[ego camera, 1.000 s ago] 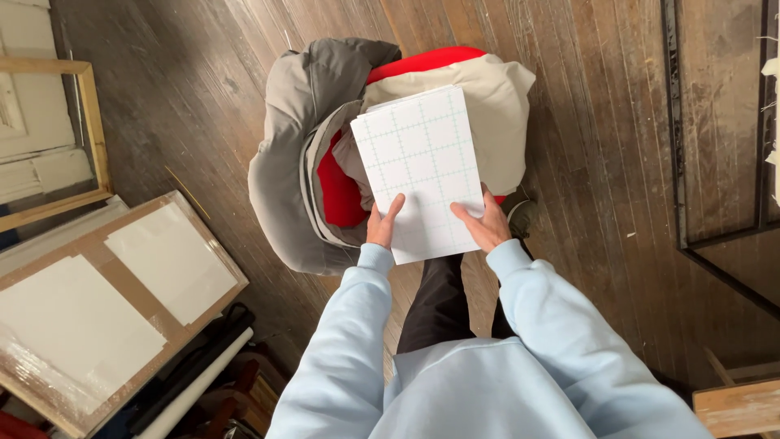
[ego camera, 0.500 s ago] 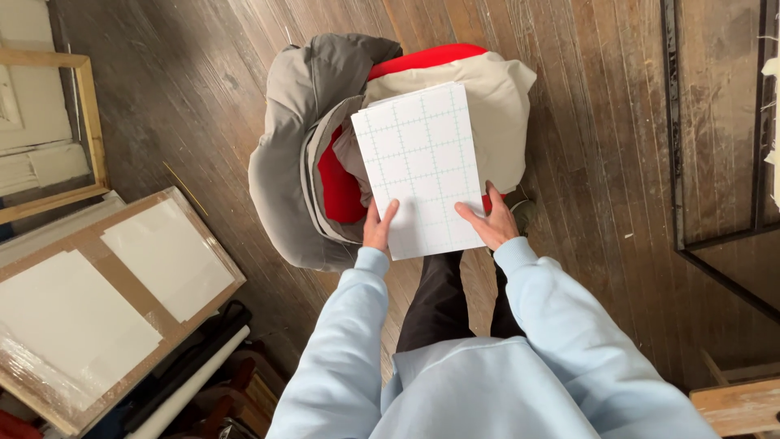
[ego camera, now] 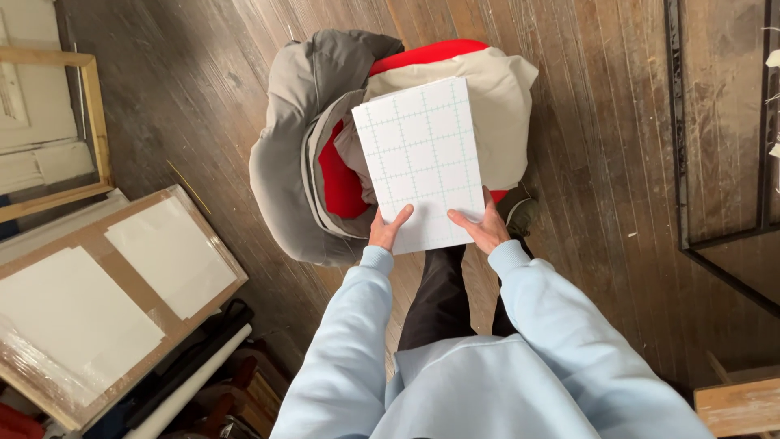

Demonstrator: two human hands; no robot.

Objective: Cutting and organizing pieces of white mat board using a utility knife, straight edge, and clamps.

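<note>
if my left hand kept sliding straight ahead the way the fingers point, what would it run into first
The left hand points up along the white gridded sheet it holds. Beyond the sheet's edge, the grey, red and beige coat heaped on the floor probably comes first, though it lies lower; depth is unclear.

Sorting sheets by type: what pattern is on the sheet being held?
The sheet is white with a faint green grid, seen in the head view.
</note>
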